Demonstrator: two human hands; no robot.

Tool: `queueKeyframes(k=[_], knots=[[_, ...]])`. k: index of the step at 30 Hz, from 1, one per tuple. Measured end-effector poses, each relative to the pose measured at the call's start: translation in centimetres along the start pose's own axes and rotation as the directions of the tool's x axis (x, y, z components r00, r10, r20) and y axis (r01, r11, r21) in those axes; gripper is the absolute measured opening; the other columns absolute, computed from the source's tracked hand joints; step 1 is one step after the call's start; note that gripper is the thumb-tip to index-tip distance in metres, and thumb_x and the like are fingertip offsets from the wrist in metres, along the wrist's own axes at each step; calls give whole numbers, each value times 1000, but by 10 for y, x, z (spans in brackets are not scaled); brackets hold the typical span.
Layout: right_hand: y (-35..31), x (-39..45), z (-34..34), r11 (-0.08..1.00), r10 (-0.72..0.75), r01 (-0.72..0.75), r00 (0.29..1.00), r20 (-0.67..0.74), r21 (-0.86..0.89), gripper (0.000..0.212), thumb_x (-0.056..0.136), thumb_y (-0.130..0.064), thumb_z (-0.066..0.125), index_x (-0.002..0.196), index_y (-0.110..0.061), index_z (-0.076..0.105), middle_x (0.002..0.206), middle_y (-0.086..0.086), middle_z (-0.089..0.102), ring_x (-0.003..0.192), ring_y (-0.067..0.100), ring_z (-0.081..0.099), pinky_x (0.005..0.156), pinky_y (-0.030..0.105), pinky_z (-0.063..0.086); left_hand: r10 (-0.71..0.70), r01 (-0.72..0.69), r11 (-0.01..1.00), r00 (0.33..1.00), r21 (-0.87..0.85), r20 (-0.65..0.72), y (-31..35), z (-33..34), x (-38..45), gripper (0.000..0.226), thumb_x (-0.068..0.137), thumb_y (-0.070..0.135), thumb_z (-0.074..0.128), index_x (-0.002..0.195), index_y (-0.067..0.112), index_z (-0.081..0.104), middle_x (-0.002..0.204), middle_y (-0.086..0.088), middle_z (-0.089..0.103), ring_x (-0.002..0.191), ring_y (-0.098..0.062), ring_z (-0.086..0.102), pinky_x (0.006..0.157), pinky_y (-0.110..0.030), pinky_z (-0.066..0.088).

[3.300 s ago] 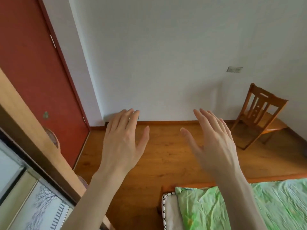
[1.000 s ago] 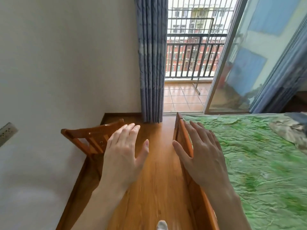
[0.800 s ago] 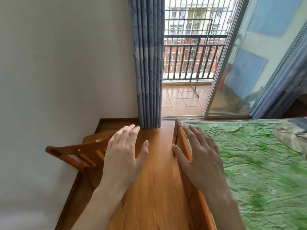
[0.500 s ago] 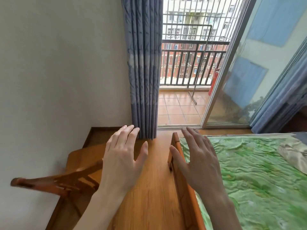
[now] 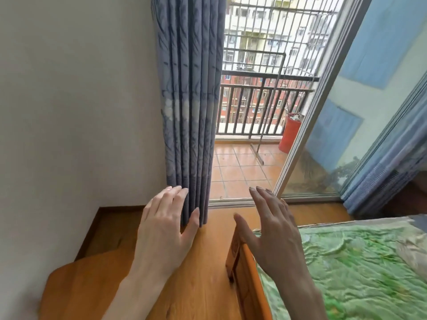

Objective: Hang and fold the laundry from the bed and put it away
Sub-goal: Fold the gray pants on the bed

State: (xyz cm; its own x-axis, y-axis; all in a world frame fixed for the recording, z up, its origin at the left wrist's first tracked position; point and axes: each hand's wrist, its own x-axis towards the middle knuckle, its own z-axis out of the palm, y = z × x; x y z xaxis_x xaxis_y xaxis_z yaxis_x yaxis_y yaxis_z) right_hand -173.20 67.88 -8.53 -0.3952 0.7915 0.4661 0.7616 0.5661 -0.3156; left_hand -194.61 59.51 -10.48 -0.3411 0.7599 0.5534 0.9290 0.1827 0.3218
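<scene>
Both my hands are up with fingers straight and spread, holding nothing: left hand (image 5: 164, 229) over the wood floor (image 5: 208, 285), right hand (image 5: 272, 234) over the bed's wooden footboard (image 5: 240, 269). The only laundry in view is a pale crumpled piece (image 5: 413, 248) on the green bedcover (image 5: 346, 273), well apart from both hands at about 3 o'clock at the frame's right edge; cut off, so I can't tell its long axis. Right hand is nearer, so I judge that hand leads.

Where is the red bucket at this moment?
In the head view, the red bucket stands out on the balcony, right of centre, beside the railing and the sliding glass door.
</scene>
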Motion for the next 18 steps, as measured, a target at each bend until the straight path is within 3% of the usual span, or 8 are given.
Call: queueKeyframes(k=[9, 18], knots=[[8, 130, 56, 996, 90, -90, 996, -12, 2, 68, 102, -62, 52, 158, -25, 41, 161, -5, 45, 152, 12, 33, 124, 45, 34, 154, -151, 987, 987, -63, 40, -37, 59, 140, 65, 106, 61, 29, 142, 16, 60, 142, -5, 65, 134, -27, 59, 113, -46, 45], [61, 216, 95, 981, 180, -183, 982, -58, -62, 69, 102, -66, 43, 156, -24, 44, 159, -3, 48, 150, 15, 36, 122, 45, 38, 277, -267, 953, 959, -143, 51, -29, 152, 249, 58, 105, 54, 39, 141, 14, 61, 140, -8, 65, 130, -29, 61, 110, -50, 46]])
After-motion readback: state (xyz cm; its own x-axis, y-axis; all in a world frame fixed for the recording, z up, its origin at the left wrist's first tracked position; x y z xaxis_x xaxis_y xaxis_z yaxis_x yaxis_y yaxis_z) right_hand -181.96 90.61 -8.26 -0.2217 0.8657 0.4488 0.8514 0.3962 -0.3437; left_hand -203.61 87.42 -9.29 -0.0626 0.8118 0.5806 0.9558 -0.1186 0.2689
